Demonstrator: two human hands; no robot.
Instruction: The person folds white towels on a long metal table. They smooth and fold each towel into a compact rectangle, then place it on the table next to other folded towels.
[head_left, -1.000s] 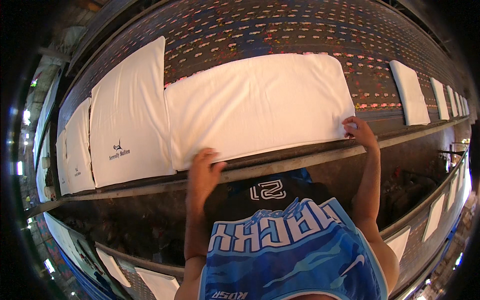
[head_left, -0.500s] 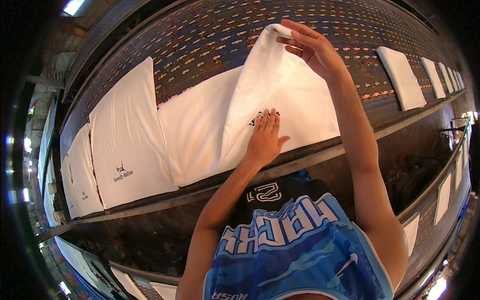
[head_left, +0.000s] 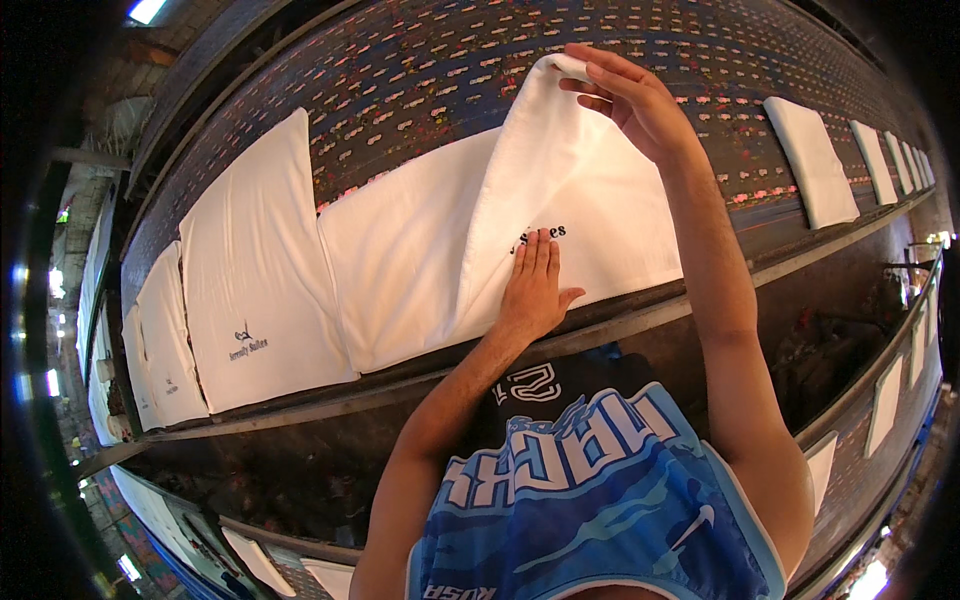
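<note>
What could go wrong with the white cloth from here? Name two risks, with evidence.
First, the left hand lies flat over part of the dark print on the white cloth; if wet, that print might smear. Second, the right hand holds up a folded edge, which could slip and fall creased.

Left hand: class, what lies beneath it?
Beneath the left hand is white cloth; some dark print shows past it, but any print directly covered cannot be seen.
</note>
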